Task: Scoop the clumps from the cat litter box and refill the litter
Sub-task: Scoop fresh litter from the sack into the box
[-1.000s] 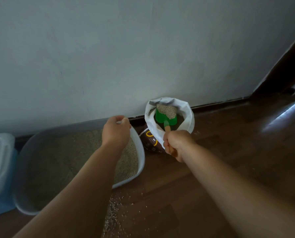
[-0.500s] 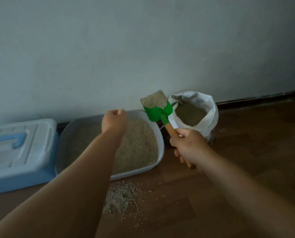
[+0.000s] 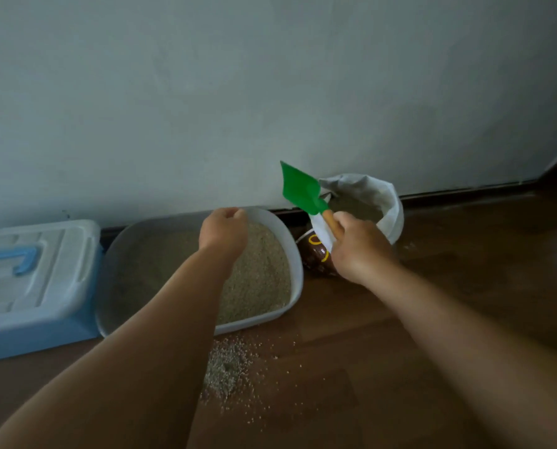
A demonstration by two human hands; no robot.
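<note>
Litter box [image 3: 298, 270] sits on the floor [image 3: 465, 270] against the wall [image 3: 270, 92], between a blue-and-white storage bin [image 3: 34, 277] on the left and the open litter bag [image 3: 390, 209] on the right, and we look well into the refill here! Left hand [image 3: 223, 233] has its fingers [image 3: 235, 212] curled over the far rim, gripping it, it seems. Right hand [image 3: 358, 251] is wrapped round the orange handle of the green scoop [image 3: 299, 189], blade tilted up and bare, hovering over the bag's left lip, just beside the box. By my read the clump scooping is done, no clumps that I can make out, and fresh litter [image 3: 260, 277] lies heaped toward the right side of the box, thinner on the left, so more loads and a levelling look due. Spilled grains [image 3: 228, 371] fan out on the floor just near of the box, a clean-up job waiting. Textures: pale, gritty, sandy granules; smooth rounded grey plastic tray; glossy flat scoop blade; soft white bag rolled down at the mouth, brown print below
</note>
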